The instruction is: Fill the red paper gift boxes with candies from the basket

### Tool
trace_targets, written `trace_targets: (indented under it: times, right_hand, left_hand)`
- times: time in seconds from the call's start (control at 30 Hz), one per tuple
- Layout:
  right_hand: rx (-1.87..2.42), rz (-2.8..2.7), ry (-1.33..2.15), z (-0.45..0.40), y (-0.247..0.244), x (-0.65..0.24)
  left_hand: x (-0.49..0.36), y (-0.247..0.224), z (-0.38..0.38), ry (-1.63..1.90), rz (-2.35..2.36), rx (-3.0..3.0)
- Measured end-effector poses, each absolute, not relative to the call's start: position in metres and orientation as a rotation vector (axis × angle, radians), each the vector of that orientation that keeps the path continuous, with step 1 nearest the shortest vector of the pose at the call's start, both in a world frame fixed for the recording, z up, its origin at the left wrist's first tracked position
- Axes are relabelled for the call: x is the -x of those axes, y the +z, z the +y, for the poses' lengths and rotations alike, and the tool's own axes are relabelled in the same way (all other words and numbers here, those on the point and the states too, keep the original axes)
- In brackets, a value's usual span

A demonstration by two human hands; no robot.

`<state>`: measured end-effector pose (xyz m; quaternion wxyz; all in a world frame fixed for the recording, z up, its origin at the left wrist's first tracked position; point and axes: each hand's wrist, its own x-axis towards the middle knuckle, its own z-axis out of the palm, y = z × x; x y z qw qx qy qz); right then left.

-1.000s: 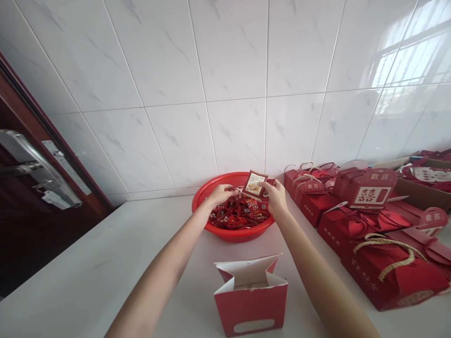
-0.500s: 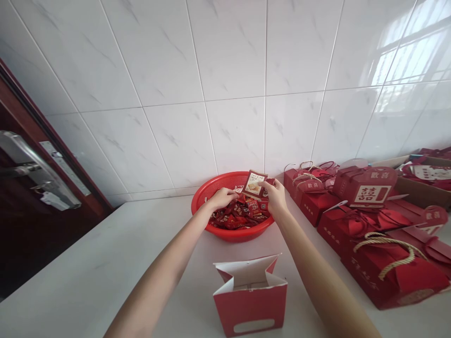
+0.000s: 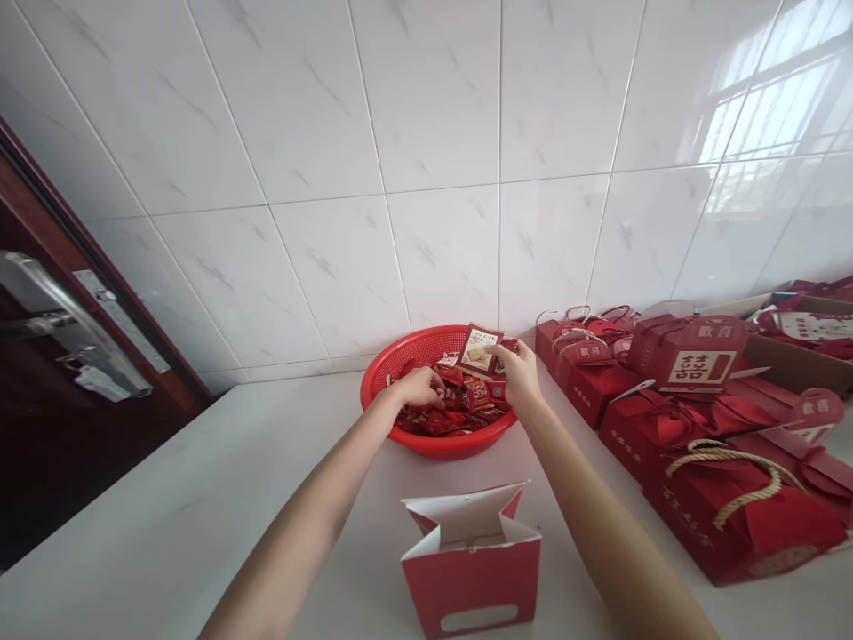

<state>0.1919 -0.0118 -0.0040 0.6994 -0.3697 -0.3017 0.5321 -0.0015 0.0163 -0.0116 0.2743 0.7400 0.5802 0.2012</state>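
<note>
A red plastic basket holds many small red-wrapped packets. My left hand is down among them on the left side, fingers bent together; what they grip, if anything, is too small to name. Over the basket's right side, my right hand is closed on a brown-and-cream snack packet, with other red wrappers by its fingers. Between my forearms and nearer to me, a red paper box stands upright with its white-lined top open.
Closed red gift boxes with rope handles crowd the right side, and a cardboard box lies behind them. A tiled wall rises behind the basket. A door with a metal handle is at left.
My left hand has shifted slightly lower and toward the front in the basket, its fingers now curled in more. My right hand keeps its packet in nearly the same place.
</note>
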Motion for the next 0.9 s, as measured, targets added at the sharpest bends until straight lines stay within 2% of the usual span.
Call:
trace_targets:
  times: [0.23, 0.37, 0.5, 0.7, 0.9]
  right_hand:
    - [0.827, -0.678, 1.203, -0.012, -0.002, -0.192]
    - [0.819, -0.714, 1.258, -0.013, -0.002, -0.191]
    - [0.823, -0.753, 1.334, -0.014, -0.002, -0.191]
    - [0.832, -0.769, 1.367, -0.013, -0.002, -0.193]
    - [0.821, -0.81, 1.336, -0.008, -0.007, -0.192]
  left_hand:
    - [-0.005, 0.0, 0.014, 1.201, 1.542, -1.984]
    - [-0.01, 0.002, 0.01, 1.427, 1.222, -2.03]
    - [-0.014, -0.001, 0.007, 1.358, 1.027, -2.151]
    - [-0.015, -0.003, 0.007, 1.244, 1.01, -2.175]
    - [-0.014, -0.004, 0.007, 1.276, 1.052, -2.148]
